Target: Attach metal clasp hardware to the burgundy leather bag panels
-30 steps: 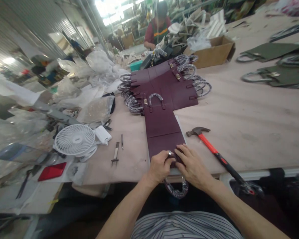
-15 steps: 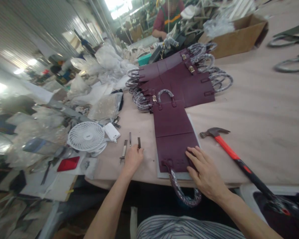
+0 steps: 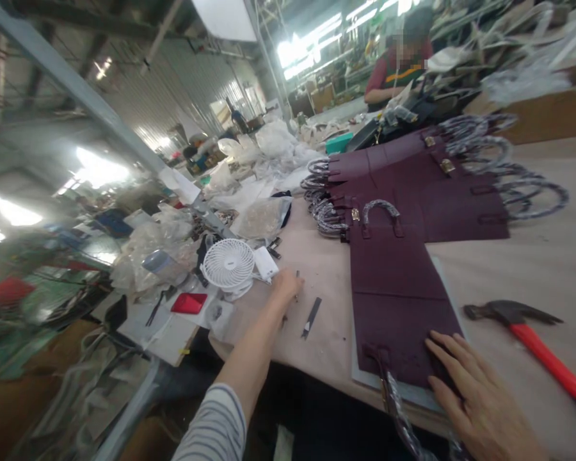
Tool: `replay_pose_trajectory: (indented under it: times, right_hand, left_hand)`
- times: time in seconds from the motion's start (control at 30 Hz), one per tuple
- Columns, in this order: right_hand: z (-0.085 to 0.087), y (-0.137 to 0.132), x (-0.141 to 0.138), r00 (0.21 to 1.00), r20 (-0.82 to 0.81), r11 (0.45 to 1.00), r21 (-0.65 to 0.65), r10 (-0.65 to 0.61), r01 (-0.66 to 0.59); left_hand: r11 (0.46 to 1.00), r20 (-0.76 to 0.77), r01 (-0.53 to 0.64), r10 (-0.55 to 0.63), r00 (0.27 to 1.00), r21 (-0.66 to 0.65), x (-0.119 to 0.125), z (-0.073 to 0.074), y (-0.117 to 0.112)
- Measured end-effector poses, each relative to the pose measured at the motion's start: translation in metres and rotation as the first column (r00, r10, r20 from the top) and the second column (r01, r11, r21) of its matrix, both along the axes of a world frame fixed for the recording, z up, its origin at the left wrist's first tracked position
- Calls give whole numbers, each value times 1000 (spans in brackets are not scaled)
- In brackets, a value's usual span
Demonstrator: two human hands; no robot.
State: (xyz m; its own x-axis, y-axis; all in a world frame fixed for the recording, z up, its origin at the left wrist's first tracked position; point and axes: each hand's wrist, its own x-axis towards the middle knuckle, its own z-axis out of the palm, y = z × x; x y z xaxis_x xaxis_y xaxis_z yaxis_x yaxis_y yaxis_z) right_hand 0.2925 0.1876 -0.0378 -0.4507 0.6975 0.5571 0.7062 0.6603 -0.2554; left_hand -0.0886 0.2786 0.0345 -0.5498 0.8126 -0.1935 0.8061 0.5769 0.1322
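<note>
My right hand [image 3: 482, 400] lies flat with its fingers spread on the lower right of a burgundy leather bag panel [image 3: 398, 320]. The panel rests on a pale board [image 3: 365, 378], with a plastic-wrapped handle [image 3: 398, 410] hanging past the table edge. Left of it, my left hand [image 3: 285, 285] is curled over the table, fingertips closed at a thin metal rod [image 3: 297, 291]. My palm hides part of what lies beneath. A dark flat metal tool [image 3: 312, 317] lies between this hand and the panel.
A claw hammer [image 3: 513, 314] with a red handle lies to the right. Behind are stacked burgundy panels [image 3: 461, 198] with wrapped handles. A white fan [image 3: 230, 264], a white box [image 3: 266, 264] and a red case [image 3: 189, 303] sit left. A person [image 3: 398, 77] works beyond the table.
The view has swung left and up. My left hand has let go of the dark flat tool and moved left to the thin rod. My right hand stays on the panel.
</note>
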Motion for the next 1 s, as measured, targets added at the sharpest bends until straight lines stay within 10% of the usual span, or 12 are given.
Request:
replay_pose_trajectory:
  times: [0.4,0.43,0.57,0.67,1.0]
  right_hand:
    - [13,-17,-4,996,-60,958,-281,-68,49]
    - [13,-17,-4,995,-66,957,-288,-68,46]
    - [15,-18,-5,994,-82,957,-287,-68,42]
    - [15,-18,-5,995,-74,955,-295,-59,35]
    - [15,-19,-6,993,-90,951,-305,-70,40]
  left_hand:
    - [973,429,66,-158,889,222,31,16,-10]
    - [958,553,27,-187,812,285,43,17,-20]
    - [884,945,-333,-316,89,327,110,13,-65]
    - [881,948,-403,-307,-84,250,157,-1,-89]
    - [804,794,-113,-537,286,584,188,-29,-99]
